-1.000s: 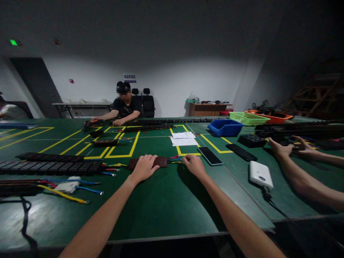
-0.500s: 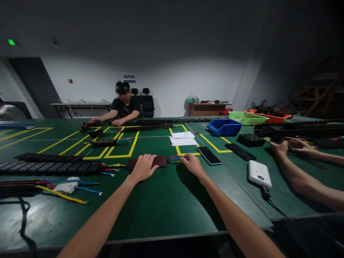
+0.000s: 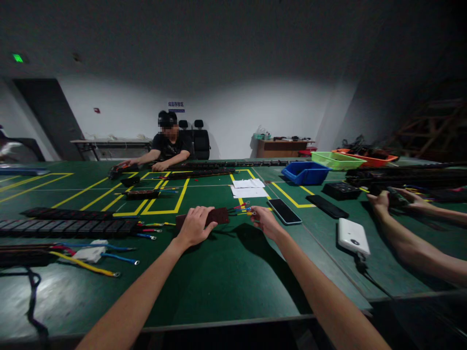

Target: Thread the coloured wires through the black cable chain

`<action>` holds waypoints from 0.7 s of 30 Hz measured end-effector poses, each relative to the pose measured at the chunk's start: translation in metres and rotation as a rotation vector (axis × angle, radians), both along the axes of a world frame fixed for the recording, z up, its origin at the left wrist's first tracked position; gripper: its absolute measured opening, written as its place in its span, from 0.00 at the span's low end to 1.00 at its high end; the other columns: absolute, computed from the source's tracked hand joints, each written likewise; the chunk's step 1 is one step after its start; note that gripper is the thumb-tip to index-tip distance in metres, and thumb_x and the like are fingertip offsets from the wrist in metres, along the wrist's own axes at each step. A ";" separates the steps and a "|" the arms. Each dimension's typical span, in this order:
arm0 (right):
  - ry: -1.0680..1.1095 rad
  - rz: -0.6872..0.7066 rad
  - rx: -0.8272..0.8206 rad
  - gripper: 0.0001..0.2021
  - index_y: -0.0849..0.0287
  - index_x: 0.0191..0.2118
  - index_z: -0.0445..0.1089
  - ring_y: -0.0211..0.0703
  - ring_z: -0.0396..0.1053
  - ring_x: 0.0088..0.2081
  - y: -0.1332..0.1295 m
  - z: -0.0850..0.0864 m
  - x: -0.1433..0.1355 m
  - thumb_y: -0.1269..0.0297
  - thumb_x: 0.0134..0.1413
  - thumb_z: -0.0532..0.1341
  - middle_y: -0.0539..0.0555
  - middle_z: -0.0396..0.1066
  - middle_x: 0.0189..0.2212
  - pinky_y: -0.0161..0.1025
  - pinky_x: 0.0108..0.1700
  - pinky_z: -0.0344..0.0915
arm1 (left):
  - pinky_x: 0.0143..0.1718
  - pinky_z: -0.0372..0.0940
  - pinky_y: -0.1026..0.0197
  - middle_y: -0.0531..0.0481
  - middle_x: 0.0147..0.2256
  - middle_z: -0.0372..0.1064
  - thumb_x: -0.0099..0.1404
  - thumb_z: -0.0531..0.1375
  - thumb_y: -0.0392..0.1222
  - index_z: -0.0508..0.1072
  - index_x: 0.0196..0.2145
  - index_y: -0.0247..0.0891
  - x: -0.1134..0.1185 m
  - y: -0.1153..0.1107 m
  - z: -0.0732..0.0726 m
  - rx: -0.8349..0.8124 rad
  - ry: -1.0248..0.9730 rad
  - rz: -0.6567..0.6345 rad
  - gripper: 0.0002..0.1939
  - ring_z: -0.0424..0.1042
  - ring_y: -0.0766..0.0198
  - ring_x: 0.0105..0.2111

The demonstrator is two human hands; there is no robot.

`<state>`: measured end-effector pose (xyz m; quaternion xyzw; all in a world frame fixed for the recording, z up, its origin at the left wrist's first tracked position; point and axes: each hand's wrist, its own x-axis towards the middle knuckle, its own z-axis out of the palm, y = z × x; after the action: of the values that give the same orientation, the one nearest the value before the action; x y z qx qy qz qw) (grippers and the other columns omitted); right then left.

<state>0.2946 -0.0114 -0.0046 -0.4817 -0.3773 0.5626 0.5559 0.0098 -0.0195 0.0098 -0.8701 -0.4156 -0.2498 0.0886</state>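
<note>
A dark reddish-brown block (image 3: pixel 221 215) lies on the green table, with my left hand (image 3: pixel 196 224) wrapped over its left and middle part. Short red, blue and yellow wires (image 3: pixel 239 207) with metal ring ends come out of the block's right end and are raised a little off the table. My right hand (image 3: pixel 263 221) is at the tips of these wires with its fingers pressed together around the blue and yellow ends. Left of the block, similar wires (image 3: pixel 155 224) come from a long black segmented strip (image 3: pixel 69 228).
Beyond my right hand lie a phone (image 3: pixel 284 211), a black slab (image 3: pixel 327 206) and a white power bank (image 3: pixel 353 236). White papers (image 3: pixel 249 188) and a blue bin (image 3: pixel 305 173) stand farther back. Another person's hands (image 3: pixel 381 201) work at the right; a person (image 3: pixel 170 146) sits opposite.
The wires at the block's right end have risen and spread. My right hand has shifted slightly right and turned, while my left hand and the block moved very little.
</note>
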 end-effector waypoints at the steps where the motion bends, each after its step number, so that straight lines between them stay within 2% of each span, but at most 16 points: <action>1: 0.036 -0.007 -0.023 0.05 0.60 0.32 0.69 0.31 0.62 0.20 0.000 0.001 -0.001 0.65 0.53 0.63 0.49 0.68 0.24 0.26 0.17 0.53 | 0.50 0.60 0.47 0.39 0.50 0.70 0.72 0.52 0.55 0.64 0.60 0.36 0.001 0.000 0.000 0.011 -0.011 -0.011 0.26 0.67 0.49 0.49; 5: 0.136 -0.017 -0.120 0.06 0.60 0.29 0.67 0.29 0.57 0.17 0.000 0.003 -0.003 0.66 0.56 0.62 0.46 0.61 0.18 0.25 0.15 0.48 | 0.50 0.61 0.47 0.39 0.50 0.70 0.73 0.52 0.55 0.64 0.60 0.35 0.003 -0.001 -0.002 0.027 -0.022 -0.046 0.26 0.68 0.49 0.49; 9: 0.109 -0.051 -0.085 0.07 0.61 0.31 0.70 0.30 0.61 0.19 -0.003 0.006 -0.004 0.64 0.59 0.61 0.50 0.69 0.24 0.25 0.15 0.53 | 0.50 0.61 0.47 0.39 0.50 0.71 0.72 0.52 0.54 0.64 0.60 0.35 0.002 0.000 -0.002 0.018 -0.019 -0.031 0.26 0.68 0.49 0.49; 13: 0.066 -0.027 -0.007 0.08 0.61 0.33 0.73 0.32 0.65 0.23 -0.005 0.006 -0.003 0.61 0.58 0.64 0.54 0.74 0.31 0.26 0.16 0.57 | 0.49 0.61 0.48 0.39 0.49 0.71 0.72 0.53 0.54 0.64 0.60 0.34 0.001 0.001 -0.001 0.009 -0.007 0.001 0.26 0.68 0.50 0.48; 17: 0.054 -0.066 0.023 0.08 0.62 0.30 0.72 0.30 0.62 0.20 -0.002 0.001 -0.004 0.63 0.56 0.65 0.53 0.73 0.28 0.26 0.15 0.55 | 0.49 0.61 0.48 0.39 0.49 0.70 0.72 0.52 0.56 0.64 0.60 0.34 0.003 -0.001 -0.001 0.004 0.002 -0.003 0.27 0.68 0.50 0.47; 21: 0.084 -0.067 -0.019 0.08 0.63 0.28 0.71 0.28 0.59 0.17 0.002 -0.003 -0.005 0.64 0.55 0.65 0.51 0.71 0.25 0.26 0.15 0.53 | 0.49 0.60 0.49 0.39 0.49 0.70 0.68 0.53 0.65 0.61 0.63 0.34 0.005 0.000 -0.002 0.019 0.023 0.002 0.37 0.68 0.50 0.47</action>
<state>0.2896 -0.0096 -0.0077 -0.4753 -0.3320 0.5669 0.5852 0.0152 -0.0198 0.0073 -0.8715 -0.4132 -0.2438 0.1020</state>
